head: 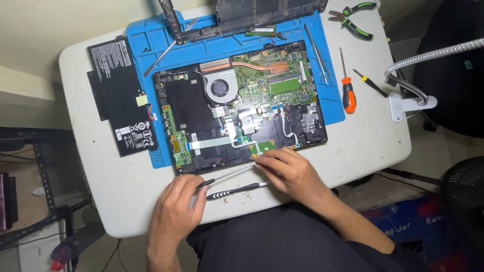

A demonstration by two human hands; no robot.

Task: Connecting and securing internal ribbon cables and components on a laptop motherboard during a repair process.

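A white desk (353, 146) carries a blue work mat (151, 40), on which an opened laptop base (242, 116) lies with its circuit board, fan (220, 88) and copper heat pipe exposed. A removed black battery pack (121, 95) rests at the mat's left edge.

The left hand (174, 211) is closed around the handle end of a thin black screwdriver (227, 175), whose shaft runs up toward the laptop's front edge. The right hand (292, 171) rests fingers-down at that edge, beside a small green board (263, 147); its grip cannot be told. A second black-handled driver (234, 191) lies on the desk between the hands.

Judgement: the tip should be seated squarely before turning, the right fingers steadying the shaft and keeping clear of the ribbon cables (212, 142). An orange screwdriver (348, 93), tweezers (318, 53) and pliers (355, 20) lie in reserve.
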